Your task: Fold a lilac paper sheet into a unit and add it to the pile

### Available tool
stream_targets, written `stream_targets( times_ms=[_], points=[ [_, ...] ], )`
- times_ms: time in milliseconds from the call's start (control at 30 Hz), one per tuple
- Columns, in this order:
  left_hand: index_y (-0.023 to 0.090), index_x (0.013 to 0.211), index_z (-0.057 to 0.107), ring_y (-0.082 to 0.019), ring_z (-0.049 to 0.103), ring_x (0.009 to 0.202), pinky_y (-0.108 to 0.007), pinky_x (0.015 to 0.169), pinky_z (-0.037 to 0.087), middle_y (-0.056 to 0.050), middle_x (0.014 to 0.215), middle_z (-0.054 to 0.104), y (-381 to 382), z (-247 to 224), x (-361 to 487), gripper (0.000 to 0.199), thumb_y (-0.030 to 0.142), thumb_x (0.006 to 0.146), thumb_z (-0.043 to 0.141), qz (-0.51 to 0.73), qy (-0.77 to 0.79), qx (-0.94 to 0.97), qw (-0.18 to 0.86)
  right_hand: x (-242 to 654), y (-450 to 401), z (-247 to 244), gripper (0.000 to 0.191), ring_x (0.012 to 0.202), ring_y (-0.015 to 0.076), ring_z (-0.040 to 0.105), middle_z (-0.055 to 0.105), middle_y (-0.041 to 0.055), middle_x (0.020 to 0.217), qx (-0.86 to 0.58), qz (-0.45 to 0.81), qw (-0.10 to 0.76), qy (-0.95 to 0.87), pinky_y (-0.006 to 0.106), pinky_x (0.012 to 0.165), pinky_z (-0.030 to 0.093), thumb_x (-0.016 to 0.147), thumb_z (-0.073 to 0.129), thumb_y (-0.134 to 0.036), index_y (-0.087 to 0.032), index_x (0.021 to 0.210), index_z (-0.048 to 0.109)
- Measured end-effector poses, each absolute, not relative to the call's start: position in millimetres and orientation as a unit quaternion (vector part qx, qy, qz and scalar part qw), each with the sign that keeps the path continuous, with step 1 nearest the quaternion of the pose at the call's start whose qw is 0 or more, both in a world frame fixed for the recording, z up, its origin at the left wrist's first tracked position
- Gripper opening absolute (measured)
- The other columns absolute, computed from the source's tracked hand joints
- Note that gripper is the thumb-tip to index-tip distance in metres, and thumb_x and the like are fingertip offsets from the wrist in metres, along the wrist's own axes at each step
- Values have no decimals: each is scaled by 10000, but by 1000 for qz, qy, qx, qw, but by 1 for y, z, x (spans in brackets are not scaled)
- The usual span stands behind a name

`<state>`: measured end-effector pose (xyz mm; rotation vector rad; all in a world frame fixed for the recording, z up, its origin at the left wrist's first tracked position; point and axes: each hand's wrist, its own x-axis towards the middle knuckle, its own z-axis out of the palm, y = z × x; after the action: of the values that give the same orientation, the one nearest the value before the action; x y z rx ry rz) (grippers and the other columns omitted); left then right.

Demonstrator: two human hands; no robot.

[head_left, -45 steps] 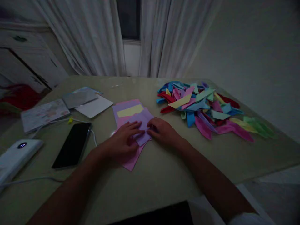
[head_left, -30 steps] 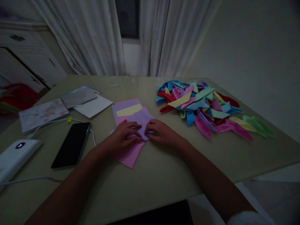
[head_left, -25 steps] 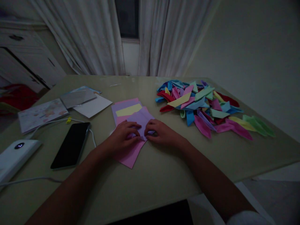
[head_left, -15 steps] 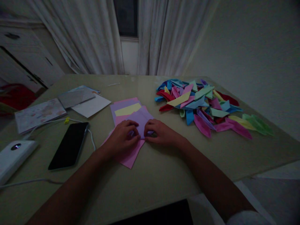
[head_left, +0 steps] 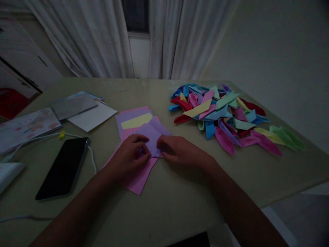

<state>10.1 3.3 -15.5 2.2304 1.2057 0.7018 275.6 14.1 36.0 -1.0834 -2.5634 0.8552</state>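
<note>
A purple sheet of paper (head_left: pixel 152 135) lies between my two hands, its near edge at my fingertips. My left hand (head_left: pixel 132 152) is closed in a pinch on the sheet's left side. On the right side, my right hand (head_left: pixel 177 148) pinches the same sheet, fingers curled and thumb below. Beneath it rest pink sheets (head_left: pixel 137 183), with a yellow sheet (head_left: pixel 136 121) and another purple sheet (head_left: pixel 120 123) showing past the far side. The paper just under my fingers is partly hidden.
Folded coloured paper pieces (head_left: pixel 205 109) form a heap at the far right. To the left are a black phone (head_left: pixel 63 168), a white cable (head_left: pixel 93 159), a white device (head_left: pixel 9 173), a floral booklet (head_left: pixel 28 127) and a white sheet (head_left: pixel 94 116). Curtains (head_left: pixel 102 37) hang behind the table.
The camera view has shifted slightly, moving the left-side items further left. My right hand has slid a little along the purple sheet's near edge, and the fingertips of both hands are further apart.
</note>
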Motion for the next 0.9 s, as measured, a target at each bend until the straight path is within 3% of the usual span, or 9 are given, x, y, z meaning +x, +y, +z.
stream_targets(
  times_ms=[133, 233, 433, 700, 900],
  points=[
    [236, 854, 754, -339, 653, 1287, -547, 1094, 541, -126, 1367, 691, 2, -16, 10, 155, 361, 941, 723, 253, 447, 818, 259, 272, 9, 48, 214, 944, 251, 695, 757, 80, 1088, -354, 231, 52, -905, 339, 801, 480, 991, 630, -172, -219, 1200, 634],
    [243, 853, 759, -346, 630, 1319, -560, 1109, 538, -122, 1403, 680, 0, -13, 9, 161, 371, 947, 728, 256, 454, 814, 255, 273, 5, 43, 259, 1017, 283, 695, 762, 116, 1151, -305, 178, 30, -935, 389, 864, 525, 975, 647, -171, -212, 1230, 665],
    [256, 888, 768, -345, 607, 1359, -563, 1137, 530, -108, 1435, 665, -5, -10, 9, 123, 347, 959, 726, 252, 462, 810, 259, 288, -10, 10, 465, 1276, 350, 633, 678, 182, 1458, -254, 72, 112, -958, 519, 1061, 541, 1035, 633, -359, -232, 1483, 628],
    [276, 942, 749, -323, 572, 1404, -532, 1172, 505, -69, 1486, 633, -9, -8, 9, 114, 369, 997, 713, 226, 476, 810, 257, 296, -18, 5, 510, 1428, 365, 591, 624, 201, 1570, -263, 106, 120, -951, 560, 1210, 508, 1058, 645, -441, -211, 1513, 651],
    [286, 1089, 696, -331, 568, 1407, -537, 1146, 511, -95, 1504, 616, -8, -5, 6, 121, 377, 1009, 702, 220, 475, 811, 260, 296, -21, 4, 508, 1454, 374, 596, 634, 207, 1572, -269, 112, 130, -948, 566, 1203, 536, 1061, 656, -482, -210, 1489, 682]
  ],
)
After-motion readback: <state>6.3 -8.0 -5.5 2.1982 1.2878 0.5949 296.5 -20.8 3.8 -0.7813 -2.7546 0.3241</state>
